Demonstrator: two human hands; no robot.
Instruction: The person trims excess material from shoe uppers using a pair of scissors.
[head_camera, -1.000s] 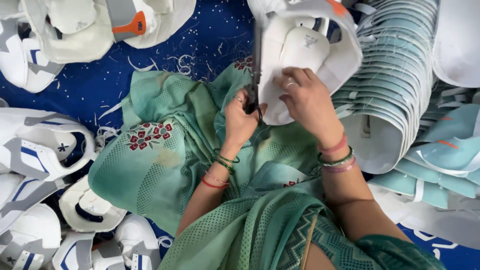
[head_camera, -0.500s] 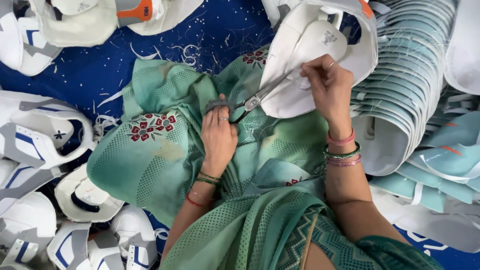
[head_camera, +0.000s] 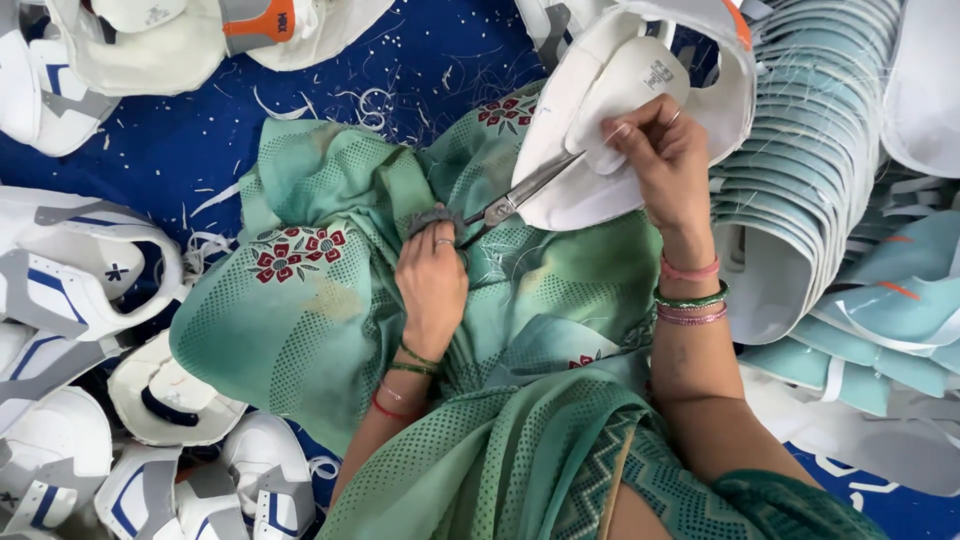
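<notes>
My left hand (head_camera: 432, 285) grips the handles of a pair of metal scissors (head_camera: 515, 197), whose blades point up and right at the edge of a white shoe upper (head_camera: 610, 110). My right hand (head_camera: 660, 160) pinches that white shoe upper with thumb and fingers, holding it over my lap. The upper has an orange tab at its far edge. My lap is covered by green cloth with red flowers (head_camera: 300, 290). Bangles ring both wrists.
A nested stack of pale teal and white shoe uppers (head_camera: 800, 170) lies at the right. More white uppers with blue and grey trim (head_camera: 70, 290) lie at the left and bottom left. Thread clippings litter the blue floor cloth (head_camera: 180, 150).
My left hand has dropped down and left with the scissors. My right hand has raised the white upper up and to the right, so the blades now meet its lower edge.
</notes>
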